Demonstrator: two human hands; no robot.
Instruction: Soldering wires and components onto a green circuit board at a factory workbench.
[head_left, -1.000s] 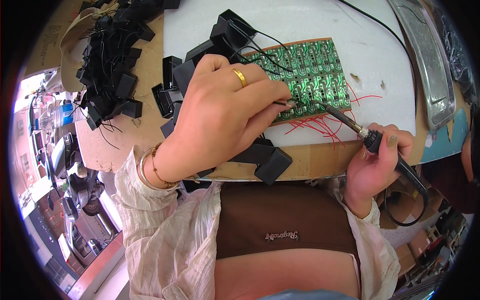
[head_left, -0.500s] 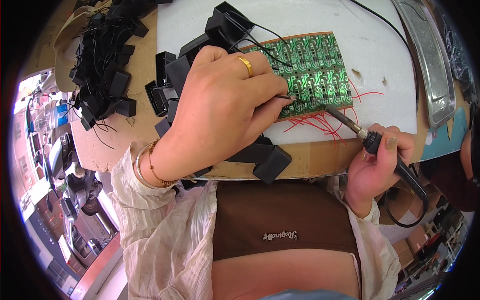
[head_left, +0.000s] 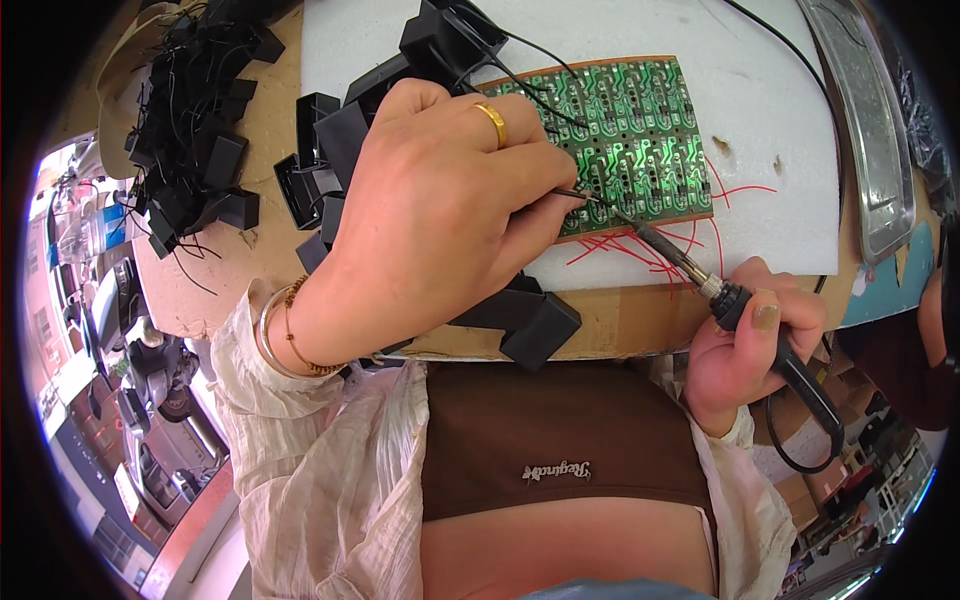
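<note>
A green rectangular circuit-board panel with brown edges lies just beyond and to the right of the fingertips of the left grip, its left part hidden behind that hand. Thumb and forefinger there are pressed together on a thin black insulated wire, whose end points right, over the panel's near edge. The right grip, well to the right and nearer the body, is closed around the handle of a black soldering iron with a metal barrel. The iron slants away and leftward from this hand, its tip close to the wire's end; whether they touch, I cannot tell.

Between the two hands, thin red wires stick out from under the panel. Beneath it all is a white foam sheet on a desk covered in brown cardboard. An open black plastic box with black leads sits just beyond the left grip, and more black rectangular boxes lie on its near side. A tangled heap of black boxes and wires is well to its left. Beyond the right grip, farther right, stands a shallow silver metal tray.
</note>
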